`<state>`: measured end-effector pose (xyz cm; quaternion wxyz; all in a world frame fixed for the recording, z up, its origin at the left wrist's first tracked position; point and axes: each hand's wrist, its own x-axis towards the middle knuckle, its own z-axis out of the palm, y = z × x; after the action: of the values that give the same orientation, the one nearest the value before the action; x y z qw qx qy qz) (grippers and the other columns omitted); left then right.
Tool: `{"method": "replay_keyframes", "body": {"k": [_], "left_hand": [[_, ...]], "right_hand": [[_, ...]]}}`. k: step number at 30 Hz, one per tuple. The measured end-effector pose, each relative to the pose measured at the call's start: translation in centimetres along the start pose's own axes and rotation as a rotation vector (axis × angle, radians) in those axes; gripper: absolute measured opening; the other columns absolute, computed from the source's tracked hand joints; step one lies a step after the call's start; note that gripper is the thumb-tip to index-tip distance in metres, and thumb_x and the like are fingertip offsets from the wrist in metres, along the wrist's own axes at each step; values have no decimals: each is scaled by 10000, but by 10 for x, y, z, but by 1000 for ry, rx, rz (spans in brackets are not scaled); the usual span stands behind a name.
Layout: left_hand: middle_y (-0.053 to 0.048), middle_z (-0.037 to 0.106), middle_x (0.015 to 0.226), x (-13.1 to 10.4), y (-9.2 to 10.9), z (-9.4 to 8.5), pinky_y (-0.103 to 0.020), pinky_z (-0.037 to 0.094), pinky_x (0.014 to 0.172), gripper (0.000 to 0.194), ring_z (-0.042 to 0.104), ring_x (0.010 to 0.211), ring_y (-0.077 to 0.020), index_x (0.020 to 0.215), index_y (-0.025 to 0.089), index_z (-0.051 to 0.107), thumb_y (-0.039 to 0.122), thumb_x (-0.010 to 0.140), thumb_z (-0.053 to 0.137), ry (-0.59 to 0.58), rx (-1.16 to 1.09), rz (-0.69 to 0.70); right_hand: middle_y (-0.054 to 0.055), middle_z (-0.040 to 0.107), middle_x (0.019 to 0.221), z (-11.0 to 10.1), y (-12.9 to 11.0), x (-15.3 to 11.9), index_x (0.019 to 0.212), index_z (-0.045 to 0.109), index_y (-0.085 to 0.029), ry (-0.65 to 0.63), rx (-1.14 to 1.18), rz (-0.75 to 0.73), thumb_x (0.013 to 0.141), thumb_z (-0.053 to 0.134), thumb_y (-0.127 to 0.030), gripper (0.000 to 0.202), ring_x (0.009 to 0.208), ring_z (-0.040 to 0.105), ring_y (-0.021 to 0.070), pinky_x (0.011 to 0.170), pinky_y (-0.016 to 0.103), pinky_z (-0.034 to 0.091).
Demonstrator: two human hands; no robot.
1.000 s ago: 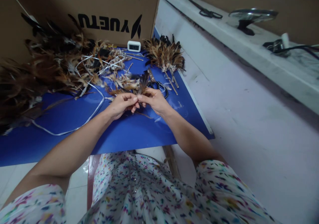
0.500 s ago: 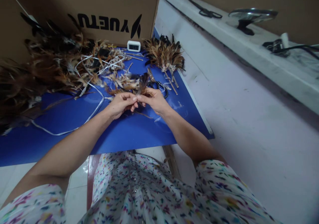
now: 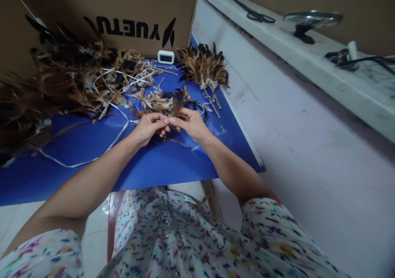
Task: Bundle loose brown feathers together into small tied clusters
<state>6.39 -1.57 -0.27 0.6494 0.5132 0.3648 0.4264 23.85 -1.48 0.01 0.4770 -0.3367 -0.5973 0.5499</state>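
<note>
My left hand [image 3: 152, 125] and my right hand [image 3: 191, 124] meet over the near part of the blue table, thumbs nearly touching. Between their pinched fingers are brown and dark feathers [image 3: 178, 101], their tips fanning up and away from me. The feathers' lower ends are covered by my fingers. Just beyond the hands lies a loose pile of brown and cream feathers [image 3: 154, 100]. Scissors with black handles [image 3: 197, 107] rest beside my right hand, partly hidden by it. A thin brown strand [image 3: 177, 141] shows below the fingers.
A large feather heap [image 3: 70, 76] covers the table's left side, with a white ribbon [image 3: 119, 136] trailing from it. Feather bundles on sticks [image 3: 203, 66] lie at the far right, near a small white digital clock [image 3: 166, 57]. A cardboard box [image 3: 132, 6] stands behind; a wall ledge [image 3: 277, 35] runs along the right.
Both hands stay in nearly the same place, still pinching the feathers. The fingers and feather tips have shifted only slightly.
</note>
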Motion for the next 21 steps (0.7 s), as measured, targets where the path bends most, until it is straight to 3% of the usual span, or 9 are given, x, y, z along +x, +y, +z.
{"method": "replay_keyframes", "body": {"k": [21], "left_hand": [[-2,645,577,1,-3,-1,-183,423,436,374,528,435,-65,659,138,643,435,605,864,39,2,38]], "right_hand": [[-27,589,707,-2,3,3,930,622,-174,-27,-109,-21,689,789,-486,429,580,475,84,518,234,382]]}}
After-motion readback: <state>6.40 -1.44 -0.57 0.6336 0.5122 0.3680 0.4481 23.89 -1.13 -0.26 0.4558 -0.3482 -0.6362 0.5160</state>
